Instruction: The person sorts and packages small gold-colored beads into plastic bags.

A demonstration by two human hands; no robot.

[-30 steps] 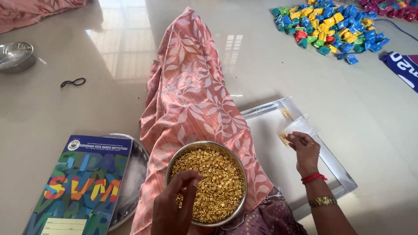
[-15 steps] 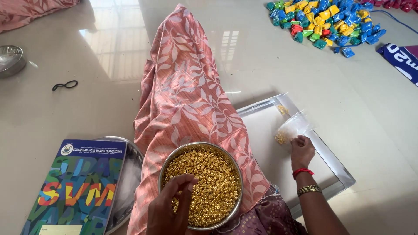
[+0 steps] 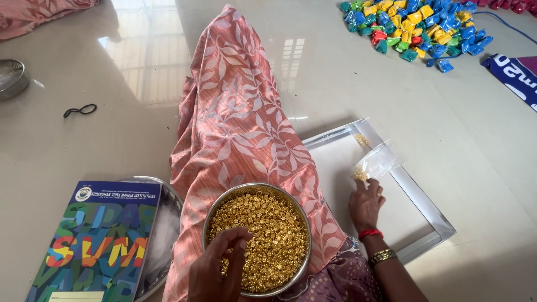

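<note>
Now my left hand [image 3: 215, 268] pinches gold beads [image 3: 263, 235] over the steel bowl [image 3: 305, 246]; right hand [image 3: 366, 204] grips the clear pouch [image 3: 377, 162]. Best keep pinches small, pouch mouth open.

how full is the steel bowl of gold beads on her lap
Nearly full: gold beads fill the steel bowl almost to its rim, hiding the bottom. The left hand pinches at them.

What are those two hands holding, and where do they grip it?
Right hand holds the small clear bag by its lower end. Left hand pinches gold beads.
</note>
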